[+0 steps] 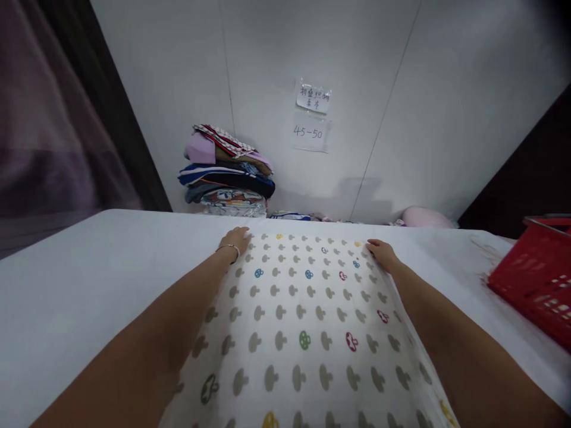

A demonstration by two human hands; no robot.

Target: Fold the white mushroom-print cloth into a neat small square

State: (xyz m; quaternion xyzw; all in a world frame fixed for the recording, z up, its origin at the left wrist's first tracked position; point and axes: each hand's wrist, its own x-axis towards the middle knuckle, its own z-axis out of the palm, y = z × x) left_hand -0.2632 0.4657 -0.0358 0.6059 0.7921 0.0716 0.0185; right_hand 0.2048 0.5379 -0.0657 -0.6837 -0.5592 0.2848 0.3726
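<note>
A white cloth [289, 309] printed with rows of grey mushrooms, and a few yellow, blue, red and green ones, stretches from the far part of the table towards me. My left hand [235, 239], with a bracelet at its wrist, grips the far left corner of the cloth. At the far right corner, my right hand [381, 252] pinches the edge between thumb and fingers. Both arms reach straight forward along the sides of the cloth. Its near end runs out of the bottom of the view.
The cloth lies over a white-covered table [134, 261]. Behind the table's far edge stands a stack of folded fabrics [229, 172], left of two paper notes [312, 116] on the wall. A red plastic basket [535, 273] sits at the right. A pink bundle [426, 217] shows behind the far edge.
</note>
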